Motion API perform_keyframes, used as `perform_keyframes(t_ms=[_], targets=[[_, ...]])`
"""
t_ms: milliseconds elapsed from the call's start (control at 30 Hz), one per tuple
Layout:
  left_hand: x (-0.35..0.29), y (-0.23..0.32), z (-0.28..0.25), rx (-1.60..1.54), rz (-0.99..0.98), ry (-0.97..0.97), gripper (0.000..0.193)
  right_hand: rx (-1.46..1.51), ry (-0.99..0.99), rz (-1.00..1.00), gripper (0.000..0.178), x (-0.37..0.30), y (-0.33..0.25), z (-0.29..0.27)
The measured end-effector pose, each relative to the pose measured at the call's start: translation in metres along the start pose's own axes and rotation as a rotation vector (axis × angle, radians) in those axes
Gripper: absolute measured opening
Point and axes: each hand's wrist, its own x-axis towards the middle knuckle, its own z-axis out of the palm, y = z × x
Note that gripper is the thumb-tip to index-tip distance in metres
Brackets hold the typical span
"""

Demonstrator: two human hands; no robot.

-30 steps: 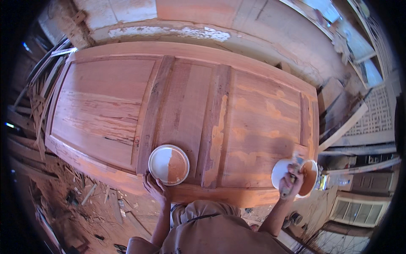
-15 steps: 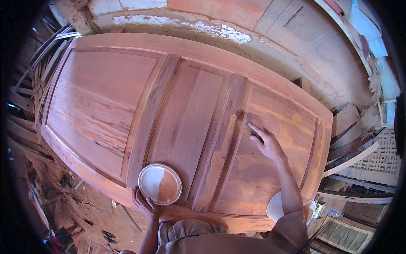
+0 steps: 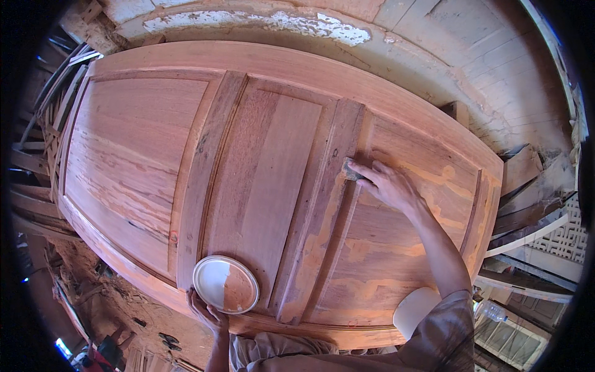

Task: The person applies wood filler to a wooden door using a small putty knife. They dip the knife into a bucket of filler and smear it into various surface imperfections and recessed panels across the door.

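A large reddish-brown wooden door [image 3: 273,142] with recessed panels lies in front of me, with orange-brown filler smeared over its right panel and the rail beside it. My right hand [image 3: 387,186] is closed on a small grey-brown pad [image 3: 351,169], pressed to the upright rail at the right panel's left edge. At the near edge rests a round lid [image 3: 211,279], its white inside half covered by an orange-brown paste [image 3: 240,290]. My left hand [image 3: 208,313] grips the lid's near left rim, thumb and fingers partly hidden.
A white tub [image 3: 412,313] stands on the door's near right, partly behind my right arm. Wood strips [image 3: 56,124] are stacked at the left. A wall [image 3: 427,56] runs along the far side. A clear plastic bottle [image 3: 493,311] is at the lower right.
My right hand has moved left and a little away from me with the pad, from the right panel onto the rail. My left hand stays at the lid. The view has shifted slightly.
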Motion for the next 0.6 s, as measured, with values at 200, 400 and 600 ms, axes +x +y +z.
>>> perform_keyframes(t_ms=[200,400,600], targets=[[-0.005,-0.005,-0.004,0.004,-0.015,0.019,0.069,0.018,-0.007,0.029,0.042,0.005,-0.008,-0.031],[-0.007,-0.009,-0.001,-0.014,-0.018,0.0,0.067,-0.079,0.119,-0.061,0.041,0.014,0.014,-0.013],[-0.008,-0.009,0.002,-0.038,-0.02,-0.008,0.068,0.071,0.07,-0.08,0.041,0.019,0.001,-0.033]])
